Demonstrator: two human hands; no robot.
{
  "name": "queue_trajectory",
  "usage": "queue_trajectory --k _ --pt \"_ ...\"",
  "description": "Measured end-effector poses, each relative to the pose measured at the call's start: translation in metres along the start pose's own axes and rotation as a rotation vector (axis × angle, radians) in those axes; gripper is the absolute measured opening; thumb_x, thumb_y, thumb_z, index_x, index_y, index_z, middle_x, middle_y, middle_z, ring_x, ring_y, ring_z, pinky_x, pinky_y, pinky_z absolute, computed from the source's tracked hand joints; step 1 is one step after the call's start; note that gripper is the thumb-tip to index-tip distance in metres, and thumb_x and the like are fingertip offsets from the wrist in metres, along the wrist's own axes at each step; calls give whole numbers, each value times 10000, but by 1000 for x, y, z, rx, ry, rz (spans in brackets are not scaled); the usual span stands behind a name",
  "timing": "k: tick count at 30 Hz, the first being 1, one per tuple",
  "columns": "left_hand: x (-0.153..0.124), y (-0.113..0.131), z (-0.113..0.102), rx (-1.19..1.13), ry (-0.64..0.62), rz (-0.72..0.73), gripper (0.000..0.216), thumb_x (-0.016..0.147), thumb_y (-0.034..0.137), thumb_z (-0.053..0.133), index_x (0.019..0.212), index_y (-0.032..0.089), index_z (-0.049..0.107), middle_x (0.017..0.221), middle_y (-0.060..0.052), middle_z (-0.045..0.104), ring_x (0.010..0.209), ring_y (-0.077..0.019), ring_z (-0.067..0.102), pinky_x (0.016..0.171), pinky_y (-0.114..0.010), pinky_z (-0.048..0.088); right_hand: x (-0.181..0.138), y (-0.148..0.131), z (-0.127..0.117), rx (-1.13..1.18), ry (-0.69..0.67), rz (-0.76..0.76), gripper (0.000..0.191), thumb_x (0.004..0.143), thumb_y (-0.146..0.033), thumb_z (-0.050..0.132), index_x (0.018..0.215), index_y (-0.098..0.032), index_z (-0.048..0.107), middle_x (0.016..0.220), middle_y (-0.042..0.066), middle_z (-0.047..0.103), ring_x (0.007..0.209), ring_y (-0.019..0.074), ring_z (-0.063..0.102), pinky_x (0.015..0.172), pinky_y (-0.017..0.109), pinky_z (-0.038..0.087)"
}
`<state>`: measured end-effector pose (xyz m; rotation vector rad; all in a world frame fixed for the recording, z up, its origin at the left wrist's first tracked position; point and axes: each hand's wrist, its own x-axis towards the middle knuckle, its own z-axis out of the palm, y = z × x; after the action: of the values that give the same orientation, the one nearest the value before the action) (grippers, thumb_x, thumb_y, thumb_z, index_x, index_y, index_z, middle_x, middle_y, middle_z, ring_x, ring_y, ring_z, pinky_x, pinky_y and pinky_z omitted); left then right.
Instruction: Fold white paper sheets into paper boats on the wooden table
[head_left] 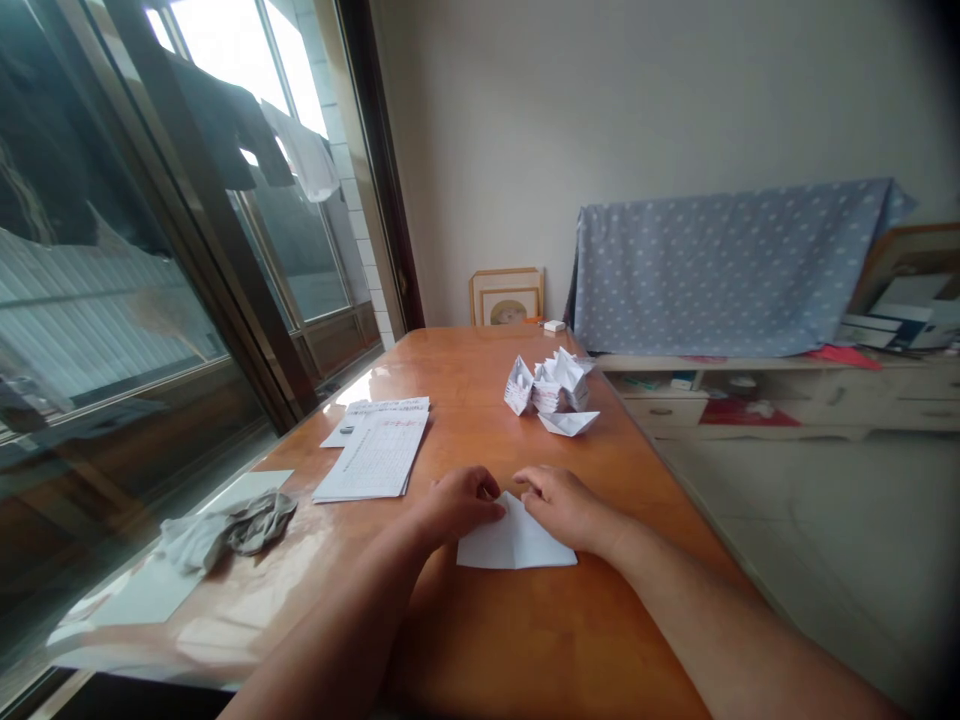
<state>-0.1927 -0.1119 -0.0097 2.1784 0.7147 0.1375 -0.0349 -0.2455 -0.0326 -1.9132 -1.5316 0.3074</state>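
A white sheet of paper (517, 545), partly folded, lies flat on the wooden table (480, 640) in front of me. My left hand (459, 503) rests on its upper left part with fingers curled and pressed down on the paper. My right hand (564, 503) presses on the upper right part, fingers bent together against the fold. The two hands almost meet at the paper's top edge. Part of the sheet is hidden under both hands.
A stack of printed sheets (377, 452) lies to the left. Several folded paper boats (555, 392) sit farther back. A crumpled grey cloth (229, 530) lies near the window-side edge. A low cabinet under a dotted blue cloth (720, 265) stands at right.
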Motion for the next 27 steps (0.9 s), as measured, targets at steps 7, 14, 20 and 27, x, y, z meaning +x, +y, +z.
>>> queue_trajectory --k 7,14,20,27 --pt "6 -12 -7 -416 3 31 218 789 355 661 910 194 579 757 28 573 578 -97 488 505 -203 346 0 -1 -10 39 131 1 208 911 -248 519 987 -209 709 980 55 712 895 199 640 792 295 479" --pt "14 -21 -13 -7 198 229 119 791 220 604 892 185 658 887 -26 644 781 -155 575 697 -268 462 -7 -16 -23 -75 132 -130 245 909 -209 534 1079 -238 709 1052 55 697 1034 221 606 907 333 463" --pt "2 -13 -20 108 13 447 303 828 99 483 1004 201 707 990 -38 692 885 -172 630 803 -286 499 -14 -24 -31 -90 -105 -142 408 854 -356 663 1254 -277 658 1175 58 669 1104 249 578 962 360 443" --pt "-3 -15 -26 201 -154 508 324 862 114 500 1047 221 743 1088 -56 657 940 -180 640 870 -289 509 -18 -22 -31 -134 -278 -110 603 792 -428 716 1363 -288 582 1274 69 623 1170 271 545 1021 377 407"
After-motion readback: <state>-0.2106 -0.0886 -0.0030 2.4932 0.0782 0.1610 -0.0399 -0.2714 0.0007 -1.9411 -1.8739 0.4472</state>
